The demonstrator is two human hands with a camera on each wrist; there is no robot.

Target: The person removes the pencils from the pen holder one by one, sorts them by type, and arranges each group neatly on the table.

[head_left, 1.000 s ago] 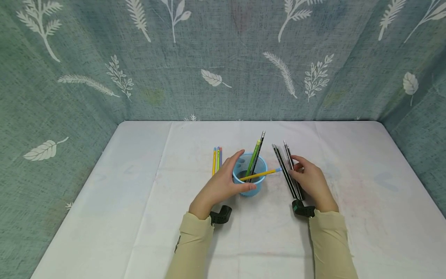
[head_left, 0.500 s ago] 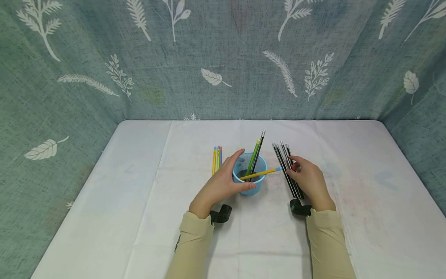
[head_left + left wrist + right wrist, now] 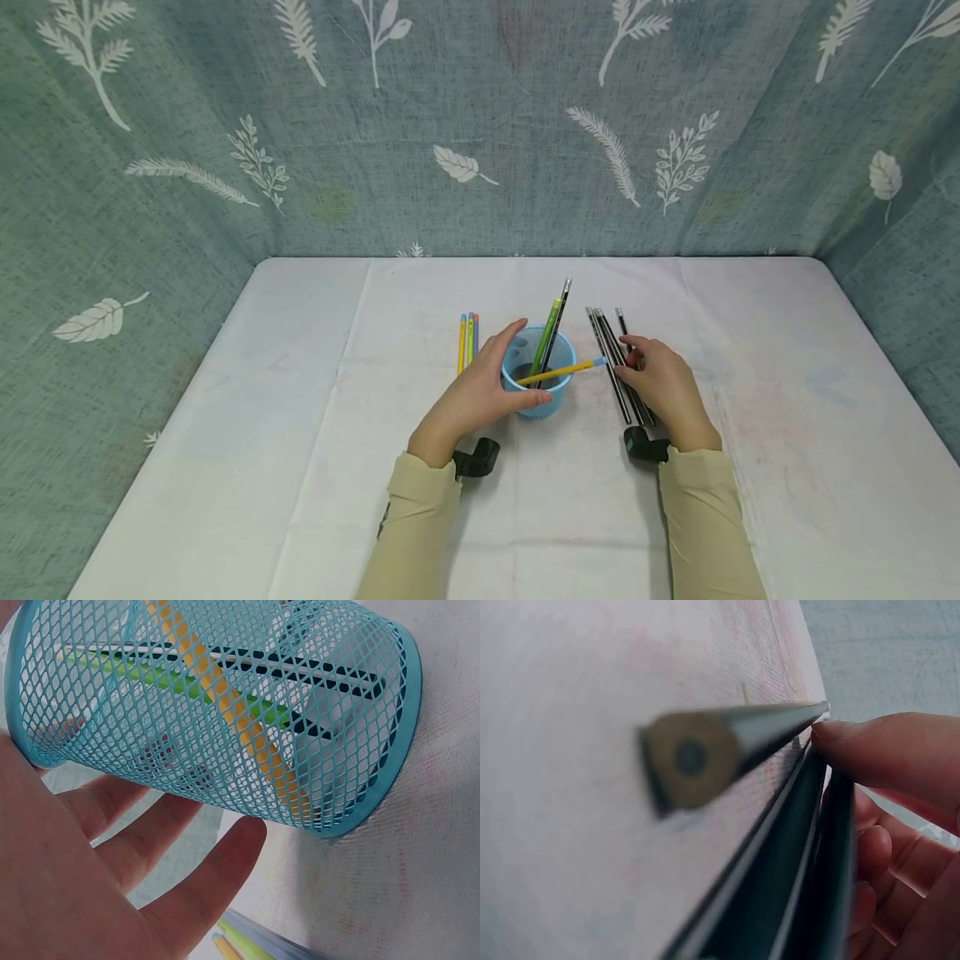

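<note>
The left hand (image 3: 480, 396) cups the blue mesh cup (image 3: 538, 377), fingers curled round it; the right hand (image 3: 663, 385) seemingly pinches the black pencils (image 3: 617, 358) on the counter (image 3: 300, 433).

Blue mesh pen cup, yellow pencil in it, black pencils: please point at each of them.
blue mesh pen cup (image 3: 558, 398), head view, front rim.
yellow pencil (image 3: 558, 374), head view, mid-shaft.
black pencils (image 3: 606, 337), head view, upper shafts.

A white cloth-covered worktop (image 3: 750, 467) fills the foreground, creased in faint folds. Grey-green fabric (image 3: 480, 150) printed with white leaves hangs behind and along both sides.
</note>
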